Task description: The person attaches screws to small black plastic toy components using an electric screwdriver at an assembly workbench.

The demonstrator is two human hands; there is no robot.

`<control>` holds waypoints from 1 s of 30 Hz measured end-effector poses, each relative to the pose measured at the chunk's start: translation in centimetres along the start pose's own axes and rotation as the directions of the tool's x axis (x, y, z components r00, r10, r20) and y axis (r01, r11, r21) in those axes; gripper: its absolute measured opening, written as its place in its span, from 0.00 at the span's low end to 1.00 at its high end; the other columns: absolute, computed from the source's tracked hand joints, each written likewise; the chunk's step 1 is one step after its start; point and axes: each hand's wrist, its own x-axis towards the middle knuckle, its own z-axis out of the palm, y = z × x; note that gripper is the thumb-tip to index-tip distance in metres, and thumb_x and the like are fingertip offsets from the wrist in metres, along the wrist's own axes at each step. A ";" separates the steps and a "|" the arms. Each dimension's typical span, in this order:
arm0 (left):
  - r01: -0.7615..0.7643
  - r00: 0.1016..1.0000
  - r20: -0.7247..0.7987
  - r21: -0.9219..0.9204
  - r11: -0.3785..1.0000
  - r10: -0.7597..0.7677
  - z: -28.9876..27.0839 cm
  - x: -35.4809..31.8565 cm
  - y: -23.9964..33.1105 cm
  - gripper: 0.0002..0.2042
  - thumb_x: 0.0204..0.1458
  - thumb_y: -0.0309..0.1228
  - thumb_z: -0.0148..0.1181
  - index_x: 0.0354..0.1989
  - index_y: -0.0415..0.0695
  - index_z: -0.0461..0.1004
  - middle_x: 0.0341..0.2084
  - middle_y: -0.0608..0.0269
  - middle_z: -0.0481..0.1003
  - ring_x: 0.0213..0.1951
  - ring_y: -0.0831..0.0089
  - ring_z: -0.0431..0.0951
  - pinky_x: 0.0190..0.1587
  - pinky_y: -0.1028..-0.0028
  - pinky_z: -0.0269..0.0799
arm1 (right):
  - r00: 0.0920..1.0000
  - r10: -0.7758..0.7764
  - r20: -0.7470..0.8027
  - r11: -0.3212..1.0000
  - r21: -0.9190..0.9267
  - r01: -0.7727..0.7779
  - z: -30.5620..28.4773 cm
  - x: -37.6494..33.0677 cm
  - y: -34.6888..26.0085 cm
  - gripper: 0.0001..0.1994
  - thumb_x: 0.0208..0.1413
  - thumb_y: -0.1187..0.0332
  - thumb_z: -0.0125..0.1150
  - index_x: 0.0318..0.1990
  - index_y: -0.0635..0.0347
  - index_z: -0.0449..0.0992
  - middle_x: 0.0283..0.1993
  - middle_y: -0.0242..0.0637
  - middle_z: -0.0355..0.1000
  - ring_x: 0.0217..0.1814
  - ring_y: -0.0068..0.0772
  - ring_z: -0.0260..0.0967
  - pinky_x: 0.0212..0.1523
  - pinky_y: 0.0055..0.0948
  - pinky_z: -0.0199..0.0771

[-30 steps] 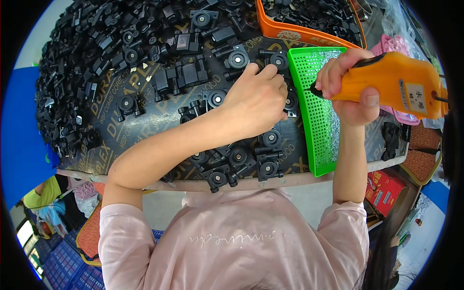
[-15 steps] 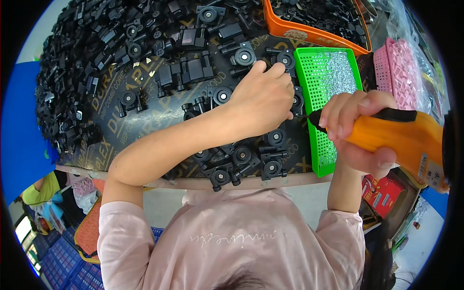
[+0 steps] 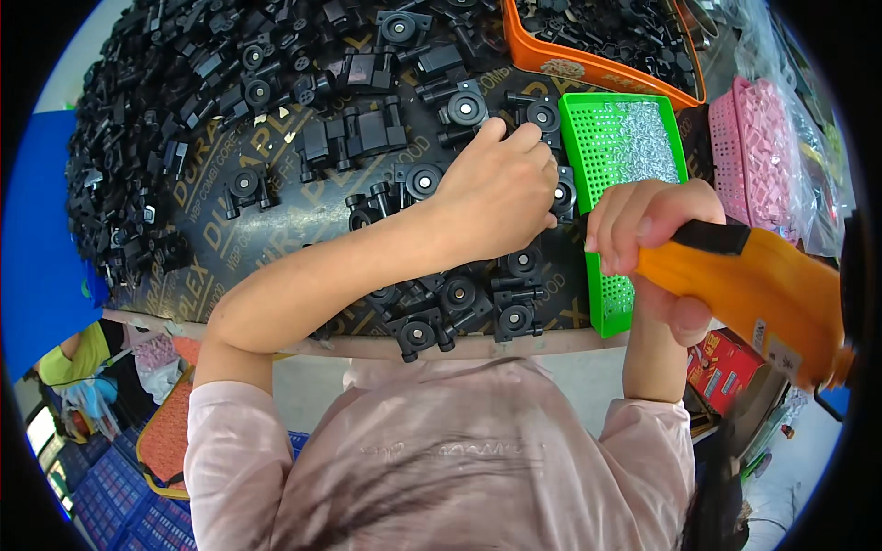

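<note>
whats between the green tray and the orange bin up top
In the head view, only a narrow strip of the dark board shows between the green tray and the orange bin; no part lies in that gap.

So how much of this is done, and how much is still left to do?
Looks done: a row of black wheel parts sits lined up at the table's near edge. In hand: the left hand holds down a part by the green tray, and the right hand grips an orange driver. Left: a big heap of loose black parts, so probably most of it.
</note>
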 end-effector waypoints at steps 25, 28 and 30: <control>0.087 0.991 0.116 -0.212 0.973 -0.063 -4.4 -4.7 2.6 0.27 0.36 0.38 0.68 0.46 0.41 0.69 0.40 0.58 0.68 0.46 0.57 0.65 0.46 0.62 0.60 | 0.976 -0.030 -0.214 0.999 0.020 0.035 -3.1 -1.6 0.8 0.31 0.49 0.41 0.55 0.43 0.65 0.64 0.20 0.33 0.61 0.18 0.25 0.60 0.23 0.26 0.65; 0.125 0.978 0.185 -0.175 0.977 -0.092 -4.2 -5.4 3.3 0.27 0.36 0.38 0.68 0.46 0.41 0.69 0.41 0.58 0.68 0.47 0.57 0.64 0.47 0.62 0.59 | 0.976 -0.012 -0.218 1.000 0.006 0.014 -3.0 -1.6 0.8 0.31 0.49 0.41 0.55 0.43 0.65 0.64 0.20 0.33 0.61 0.18 0.25 0.60 0.23 0.26 0.65; 0.151 0.966 0.230 -0.136 0.979 -0.117 -4.0 -5.4 3.6 0.28 0.35 0.38 0.68 0.46 0.41 0.68 0.41 0.57 0.67 0.48 0.57 0.64 0.47 0.62 0.59 | 0.971 -0.015 -0.237 1.000 0.006 0.017 -2.9 -1.6 0.9 0.30 0.48 0.41 0.55 0.41 0.63 0.64 0.21 0.33 0.61 0.18 0.25 0.60 0.23 0.26 0.65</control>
